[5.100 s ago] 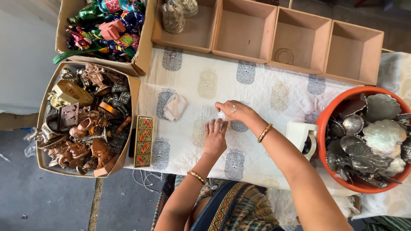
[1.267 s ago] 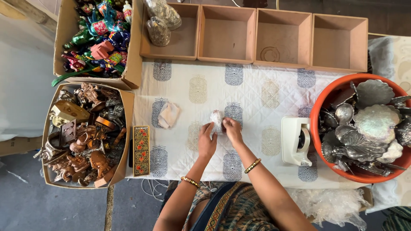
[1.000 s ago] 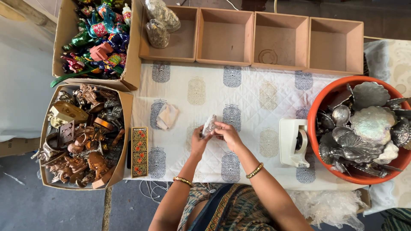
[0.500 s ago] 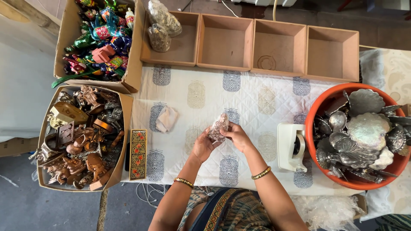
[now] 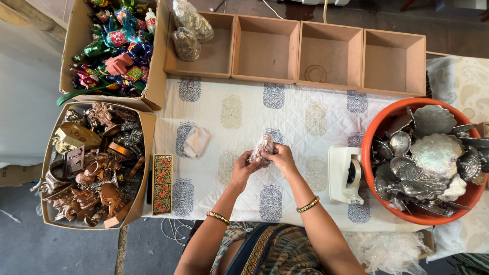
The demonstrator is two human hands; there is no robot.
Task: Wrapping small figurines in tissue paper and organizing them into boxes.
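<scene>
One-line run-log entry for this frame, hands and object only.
left hand: gripping small clear-plastic-wrapped brown item | right hand: gripping same item | item: held above white quilted printed cloth | nearest: white tape dispenser

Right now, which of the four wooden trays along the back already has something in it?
The leftmost wooden tray: two clear-wrapped bundles lie in it. The other three hold nothing.

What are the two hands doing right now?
Left hand: closed on the small wrapped bundle.
Right hand: closed on the same wrapped bundle, above the patterned cloth.
</scene>
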